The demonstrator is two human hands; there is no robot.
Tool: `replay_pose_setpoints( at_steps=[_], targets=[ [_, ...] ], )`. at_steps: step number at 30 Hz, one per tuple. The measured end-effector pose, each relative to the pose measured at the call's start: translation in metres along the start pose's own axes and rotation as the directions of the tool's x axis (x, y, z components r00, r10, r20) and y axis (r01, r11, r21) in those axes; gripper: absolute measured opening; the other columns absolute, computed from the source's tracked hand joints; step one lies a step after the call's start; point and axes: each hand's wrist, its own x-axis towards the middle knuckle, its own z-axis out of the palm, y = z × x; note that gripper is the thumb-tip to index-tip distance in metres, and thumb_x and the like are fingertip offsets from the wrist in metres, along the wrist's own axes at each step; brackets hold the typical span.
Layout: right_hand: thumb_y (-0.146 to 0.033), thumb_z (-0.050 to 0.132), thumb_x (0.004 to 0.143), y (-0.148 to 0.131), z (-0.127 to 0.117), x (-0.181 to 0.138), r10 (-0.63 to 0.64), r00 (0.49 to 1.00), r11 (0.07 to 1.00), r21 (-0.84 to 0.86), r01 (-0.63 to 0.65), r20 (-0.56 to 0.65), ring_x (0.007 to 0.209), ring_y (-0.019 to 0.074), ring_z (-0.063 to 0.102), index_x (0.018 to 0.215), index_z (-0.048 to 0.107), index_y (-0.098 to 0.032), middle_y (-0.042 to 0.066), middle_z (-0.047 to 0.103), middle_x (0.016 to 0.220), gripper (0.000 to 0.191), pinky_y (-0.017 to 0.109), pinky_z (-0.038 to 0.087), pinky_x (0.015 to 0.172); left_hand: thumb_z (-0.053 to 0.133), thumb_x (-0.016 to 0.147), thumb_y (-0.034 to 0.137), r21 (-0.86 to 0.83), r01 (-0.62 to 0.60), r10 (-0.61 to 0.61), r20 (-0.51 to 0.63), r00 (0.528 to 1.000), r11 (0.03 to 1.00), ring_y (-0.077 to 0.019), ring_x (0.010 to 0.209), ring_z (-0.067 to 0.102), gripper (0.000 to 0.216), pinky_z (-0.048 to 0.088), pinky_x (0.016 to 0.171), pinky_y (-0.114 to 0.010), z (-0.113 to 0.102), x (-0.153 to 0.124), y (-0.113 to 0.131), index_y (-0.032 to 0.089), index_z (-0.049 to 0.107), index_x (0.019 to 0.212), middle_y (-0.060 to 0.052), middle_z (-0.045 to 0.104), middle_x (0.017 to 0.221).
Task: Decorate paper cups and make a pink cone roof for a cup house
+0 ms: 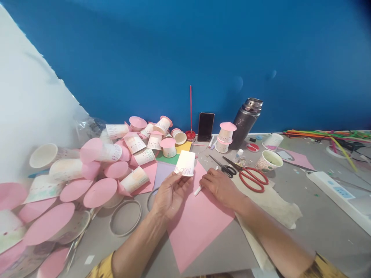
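Note:
Between the fingertips of my left hand (171, 195) is a small white paper cup (186, 162), upside down, with purple pen marks near its rim. My right hand (222, 187) is closed over a white marker (197, 190); one end pokes out at the left of the fingers. Both hands are over a pink paper sheet (199, 227) lying on the grey table. Beyond my right hand lie black-handled scissors (227, 168) and larger red-handled scissors (252, 177).
Decorated paper cups with pink discs (100, 193) are heaped on the left. A dark steel flask (245, 123), a phone (206, 126) and two stacked cups (225, 137) stand by the blue wall. At right are a patterned cup (269, 161) and a white power strip (339, 197).

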Motion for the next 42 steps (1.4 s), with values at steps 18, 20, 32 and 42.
replay_pose_setpoints(
  at_steps=[18, 20, 32, 42],
  targets=[
    [-0.034, 0.063, 0.093, 0.007, -0.016, -0.023, 0.54, 0.7, 0.676, 0.736, -0.03, -0.468, 0.058, 0.0132, 0.05, 0.085, 0.052, -0.025, -0.004, 0.055, 0.073, 0.016, 0.026, 0.042, 0.054, 0.088, 0.07, 0.013, 0.137, -0.118, 0.096, 0.158, 0.983, 0.983, -0.0169, 0.09, 0.072, 0.017, 0.056, 0.092, -0.029, -0.016, 0.007, -0.007, 0.012, 0.075, 0.082, -0.009, 0.078, 0.096],
    [-0.036, 0.065, 0.092, 0.007, -0.019, -0.026, 0.608, 0.667, 0.57, 0.821, 0.01, -0.431, 0.054, 0.0121, 0.047, 0.087, 0.057, -0.024, -0.005, 0.052, 0.067, 0.015, 0.025, 0.038, 0.051, 0.091, 0.067, 0.016, 0.192, -0.152, 0.118, 0.177, 0.977, 0.97, -0.0171, 0.089, 0.072, 0.02, 0.054, 0.092, -0.029, -0.016, 0.005, -0.01, 0.012, 0.076, 0.081, -0.009, 0.078, 0.096],
    [-0.039, 0.08, 0.086, -0.045, -0.054, -0.009, 0.676, 0.584, 0.446, 0.88, 0.162, -0.45, 0.053, 0.0119, 0.056, 0.091, 0.07, -0.021, -0.001, 0.066, 0.067, 0.021, 0.025, 0.045, 0.048, 0.087, 0.068, 0.03, 0.526, -0.348, 0.309, 0.163, 0.937, 0.777, -0.0143, 0.068, 0.059, 0.018, 0.041, 0.067, -0.026, -0.017, 0.0, -0.01, 0.017, 0.076, 0.073, -0.003, 0.072, 0.073],
    [-0.054, 0.066, 0.095, -0.013, -0.03, 0.001, 0.772, 0.422, 0.502, 0.863, 0.056, -0.476, 0.104, 0.025, 0.073, 0.123, 0.072, -0.023, 0.01, 0.079, 0.113, 0.042, 0.04, 0.057, 0.088, 0.081, 0.068, 0.027, 0.541, -0.39, 0.271, 0.289, 0.918, 0.745, -0.0129, 0.065, 0.052, 0.013, 0.038, 0.061, -0.025, -0.014, -0.011, -0.022, 0.017, 0.072, 0.069, 0.0, 0.065, 0.068]
  ],
)
